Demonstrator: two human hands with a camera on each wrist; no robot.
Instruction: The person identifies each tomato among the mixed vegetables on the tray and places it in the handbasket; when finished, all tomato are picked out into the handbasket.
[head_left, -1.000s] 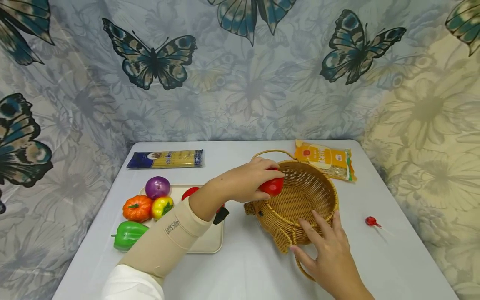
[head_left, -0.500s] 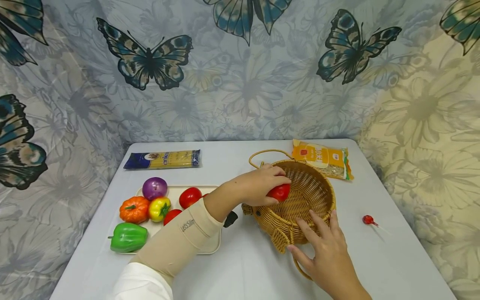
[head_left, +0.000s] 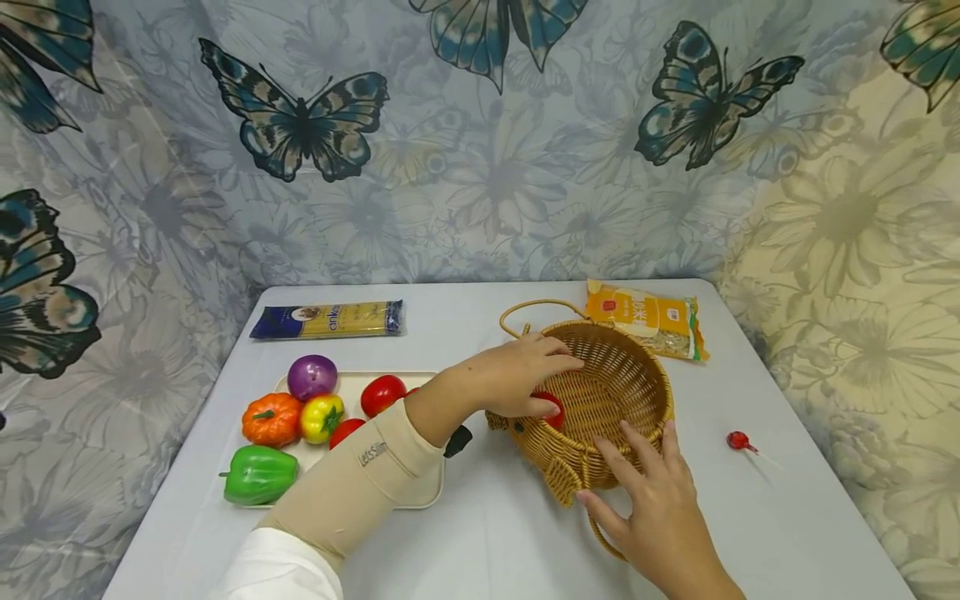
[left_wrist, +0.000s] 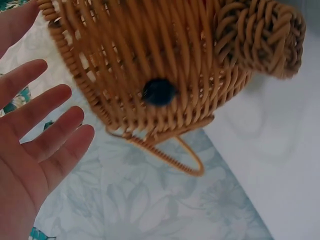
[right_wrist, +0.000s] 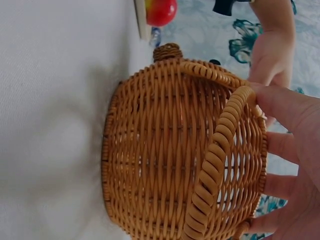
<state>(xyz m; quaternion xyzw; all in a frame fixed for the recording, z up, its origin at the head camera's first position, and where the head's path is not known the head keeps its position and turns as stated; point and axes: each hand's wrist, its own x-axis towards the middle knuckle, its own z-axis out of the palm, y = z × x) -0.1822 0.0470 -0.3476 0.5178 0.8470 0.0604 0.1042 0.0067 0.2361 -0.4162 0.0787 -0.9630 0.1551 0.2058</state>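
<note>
My left hand (head_left: 525,379) reaches over the left rim of a brown wicker basket (head_left: 600,400), its fingers extended and spread. Just below it, a glossy red tomato-like piece (head_left: 551,410) lies inside the basket, partly hidden by the hand. In the left wrist view the hand (left_wrist: 35,130) is spread with nothing in it, beside the basket's button eye (left_wrist: 160,91). My right hand (head_left: 656,508) holds the basket's near rim, fingers over the edge and thumb outside by the handle (right_wrist: 215,160).
At left, a cream tray (head_left: 427,492) bears several red pieces, with a purple piece (head_left: 312,377), an orange pumpkin (head_left: 272,419), a yellow piece (head_left: 321,418) and a green pepper (head_left: 259,475). Spaghetti (head_left: 327,320) and an orange food bag (head_left: 648,319) lie behind; a lollipop (head_left: 738,441), right.
The left hand moved slightly right over the basket, then let go of the red tomato-like piece, which dropped lower inside. The right hand stayed at the rim.
</note>
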